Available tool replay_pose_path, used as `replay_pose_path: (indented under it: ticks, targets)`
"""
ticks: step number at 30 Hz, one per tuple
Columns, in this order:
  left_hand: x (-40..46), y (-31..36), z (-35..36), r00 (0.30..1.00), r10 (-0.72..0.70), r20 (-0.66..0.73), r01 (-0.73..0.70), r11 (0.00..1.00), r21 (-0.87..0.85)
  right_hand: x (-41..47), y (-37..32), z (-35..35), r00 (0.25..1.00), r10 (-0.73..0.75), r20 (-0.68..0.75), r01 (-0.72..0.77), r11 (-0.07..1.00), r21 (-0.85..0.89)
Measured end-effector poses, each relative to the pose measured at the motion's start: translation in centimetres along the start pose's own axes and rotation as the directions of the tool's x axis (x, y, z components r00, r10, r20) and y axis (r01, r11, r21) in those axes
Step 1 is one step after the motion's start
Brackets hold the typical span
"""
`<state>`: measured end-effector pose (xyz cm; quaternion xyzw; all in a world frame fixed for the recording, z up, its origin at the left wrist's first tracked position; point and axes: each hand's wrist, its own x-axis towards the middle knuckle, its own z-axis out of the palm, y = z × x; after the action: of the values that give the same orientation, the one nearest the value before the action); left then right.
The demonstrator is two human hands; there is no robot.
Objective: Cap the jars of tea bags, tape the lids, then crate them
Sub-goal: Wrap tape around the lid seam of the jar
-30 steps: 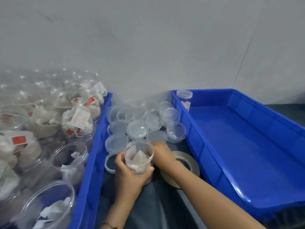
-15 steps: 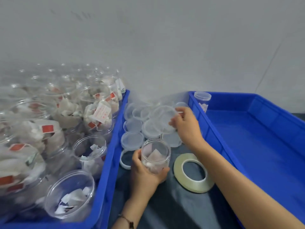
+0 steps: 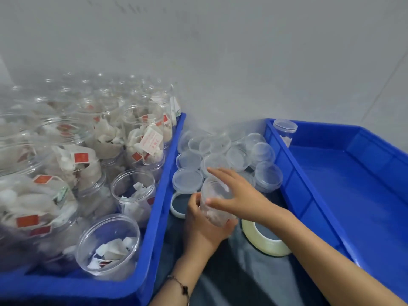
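Note:
On the dark cloth between two blue crates, my left hand (image 3: 205, 230) grips a small clear jar of tea bags (image 3: 217, 210) from the near side. My right hand (image 3: 240, 195) lies over the jar's mouth, thumb and fingers spanning a clear lid (image 3: 215, 184) held on top of it; the lid is blurred and mostly hidden by the hand. Several loose clear lids (image 3: 236, 155) lie in a heap just behind the jar. A roll of clear tape (image 3: 267, 244) lies flat under my right forearm.
The left crate (image 3: 154, 217) is packed with several uncapped jars of tea bags (image 3: 132, 193). The right crate (image 3: 331, 184) holds one capped jar (image 3: 284, 131) in its far left corner. A white ring (image 3: 176, 208) lies left of my hands. A grey wall stands behind.
My right hand took a lid from the heap and brought it back onto the jar's mouth. The left hand kept hold of the jar.

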<state>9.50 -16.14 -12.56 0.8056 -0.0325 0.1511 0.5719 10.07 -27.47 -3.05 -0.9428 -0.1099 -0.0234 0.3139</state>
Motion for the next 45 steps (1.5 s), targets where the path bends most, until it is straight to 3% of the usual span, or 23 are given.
replay_pose_path:
  ticks: [5,12,16,19,23,26,30,31,33,36,40,42,43,45]
  targets:
    - [0.1,-1.4,1.0,0.999,0.011,-0.032,-0.008,0.996,0.085,0.0,-0.4,-0.3,0.989,-0.123,0.085,0.147,0.911,-0.387]
    - [0.5,-1.2,1.3,1.000,-0.002,0.023,-0.002,0.979,0.205,-0.2,-0.2,1.0,0.980,-0.196,-0.043,0.168,0.919,-0.356]
    - [0.8,-1.0,0.9,0.986,0.165,0.009,-0.156,0.913,0.376,-0.2,0.0,1.1,0.978,-0.202,-0.055,0.172,0.926,-0.336]
    - [0.6,-0.8,0.4,0.994,0.098,0.054,-0.109,0.944,0.310,-0.1,0.2,1.0,0.979,-0.202,-0.022,0.186,0.934,-0.304]
    - [0.6,-0.8,0.5,0.989,0.127,0.075,-0.144,0.945,0.294,0.0,0.0,0.8,0.980,-0.195,0.039,0.197,0.931,-0.307]
    - [0.8,-0.1,0.6,0.982,0.148,0.113,-0.169,0.963,0.210,-0.5,-0.8,1.4,0.994,-0.106,-0.016,0.092,0.915,-0.394]
    - [0.5,-0.3,0.3,0.975,0.102,0.196,-0.139,0.973,0.185,-0.4,-3.9,3.6,0.961,0.213,-0.174,-0.275,0.746,-0.607]
    - [0.5,-0.5,0.3,0.977,0.085,0.194,-0.127,0.969,0.212,-0.1,-4.7,3.7,0.943,0.283,-0.177,-0.328,0.683,-0.652]
    - [0.5,-0.8,0.1,0.981,0.022,0.190,-0.064,0.974,0.216,0.7,-6.2,2.8,0.924,0.375,-0.071,-0.297,0.591,-0.750]
    - [0.4,-0.6,0.1,0.969,-0.081,0.234,0.056,0.992,0.113,1.1,-7.1,0.1,0.920,0.367,0.140,-0.154,0.664,-0.732]
    - [0.6,-0.3,0.2,0.978,0.028,0.207,-0.017,0.999,-0.051,1.4,-5.5,-1.3,0.934,0.276,0.226,-0.043,0.717,-0.696]
    - [0.8,0.0,0.3,0.980,0.115,0.164,-0.119,0.993,0.015,1.4,-4.0,-0.9,0.934,0.135,0.330,0.094,0.799,-0.593]
    - [0.8,-0.2,0.4,0.980,0.125,0.153,-0.136,0.989,0.062,1.3,-3.1,-0.5,0.941,0.068,0.332,0.124,0.842,-0.525]
    - [0.7,-0.5,0.5,0.988,0.062,0.142,-0.084,0.985,0.149,0.9,-2.1,0.7,0.983,-0.039,0.179,0.119,0.879,-0.461]
